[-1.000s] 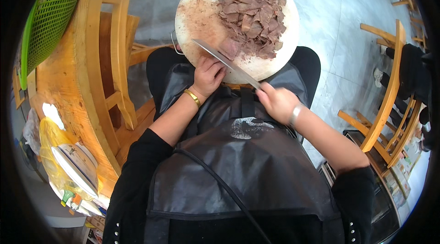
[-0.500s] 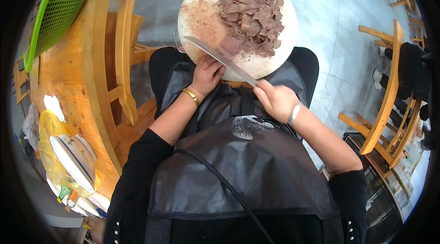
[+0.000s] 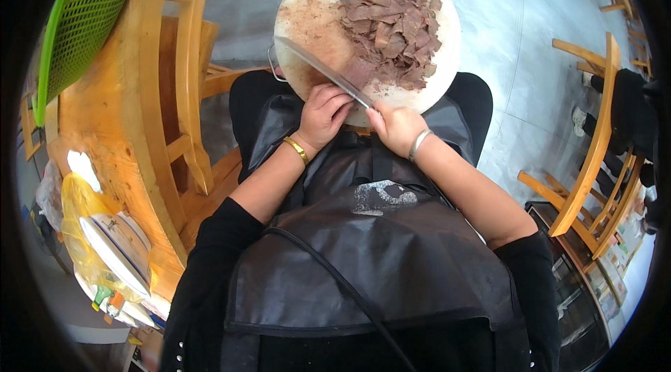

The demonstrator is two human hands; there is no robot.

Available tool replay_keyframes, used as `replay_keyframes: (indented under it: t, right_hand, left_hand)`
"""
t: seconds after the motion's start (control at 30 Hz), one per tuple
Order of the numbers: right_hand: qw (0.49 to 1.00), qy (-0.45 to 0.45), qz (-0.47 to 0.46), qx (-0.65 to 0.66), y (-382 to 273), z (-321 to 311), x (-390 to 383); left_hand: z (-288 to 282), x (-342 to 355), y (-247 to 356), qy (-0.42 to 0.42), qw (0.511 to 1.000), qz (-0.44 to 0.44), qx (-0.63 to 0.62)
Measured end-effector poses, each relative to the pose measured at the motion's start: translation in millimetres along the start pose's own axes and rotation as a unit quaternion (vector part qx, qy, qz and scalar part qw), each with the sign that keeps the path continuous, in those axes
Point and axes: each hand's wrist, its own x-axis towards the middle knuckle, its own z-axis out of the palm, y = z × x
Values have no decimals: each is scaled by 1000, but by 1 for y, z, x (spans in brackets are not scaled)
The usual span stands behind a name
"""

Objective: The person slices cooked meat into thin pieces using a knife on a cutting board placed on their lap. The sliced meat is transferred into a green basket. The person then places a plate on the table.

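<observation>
A round white cutting board (image 3: 307, 30) rests over my knees, with a heap of sliced brown cooked meat (image 3: 391, 26) on its right half. My right hand (image 3: 400, 129) grips the handle of a long-bladed knife (image 3: 318, 66), its blade slanting up and left across the near part of the board. Curled fingers of my left hand (image 3: 323, 115) press close to the near side of the blade, on a piece of meat (image 3: 358, 73). That piece shows beyond the blade; the part under my fingers is hidden.
A wooden table (image 3: 105, 141) stands at left with a green mesh basket (image 3: 87, 23), a yellow plastic bag (image 3: 73, 211) and a white dish (image 3: 115, 253). Wooden chairs (image 3: 594, 141) are at right, near another person's dark-clothed legs. A dark apron (image 3: 363, 260) covers my lap.
My right hand and the knife have moved left and slightly up, the handle now closer to my left hand. My left hand has shifted slightly right. The heap looks much the same.
</observation>
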Motion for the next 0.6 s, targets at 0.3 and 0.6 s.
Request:
replay_keyframes:
  t: [0.3,0.6]
  right_hand:
    - [1000,-26,-1,5,-19,-40,-62]
    - [991,-111,76,-15,-17,-50,-84]
  left_hand:
    - [-2,-7,-3,8,1000,-21,4]
    - [2,-8,-3,20,999,-34,-12]
